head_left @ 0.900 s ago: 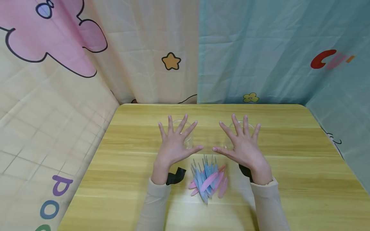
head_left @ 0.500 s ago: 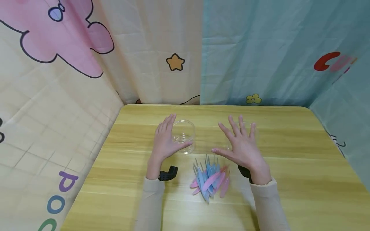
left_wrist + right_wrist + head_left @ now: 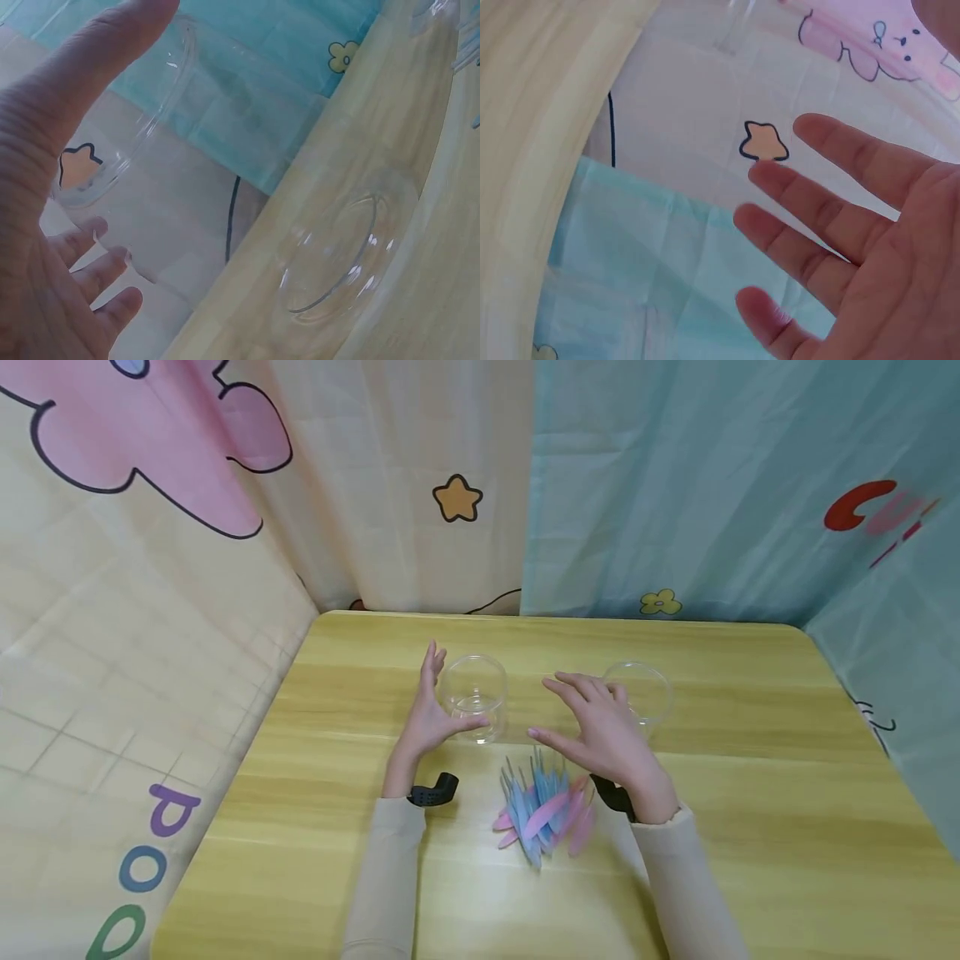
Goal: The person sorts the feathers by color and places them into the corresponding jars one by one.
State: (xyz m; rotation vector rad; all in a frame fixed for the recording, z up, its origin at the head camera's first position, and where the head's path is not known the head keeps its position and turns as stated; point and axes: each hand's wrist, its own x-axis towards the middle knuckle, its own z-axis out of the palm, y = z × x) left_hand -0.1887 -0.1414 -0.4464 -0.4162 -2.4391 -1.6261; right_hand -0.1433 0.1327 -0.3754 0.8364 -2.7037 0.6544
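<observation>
A clear round cup stands on the wooden table at the left, and my left hand is beside it. Its thumb lies across the cup's near side in the head view, and its fingers are extended at the far left side. In the left wrist view the thumb overlaps the transparent rim. My right hand hovers with spread, slightly bent fingers and holds nothing. It is left of and in front of a second clear cup, partly covering it. Between the forearms lies a pile of slim blue and pink pieces, several with thin metal prongs.
The light wooden table ends at a back edge against a printed curtain. Curtains also hang along the left and right sides. A black wrist device sits on each arm.
My left hand has moved left and turned sideways next to the left cup. The right hand has shifted left and its fingers have turned inward, uncovering more of the right cup.
</observation>
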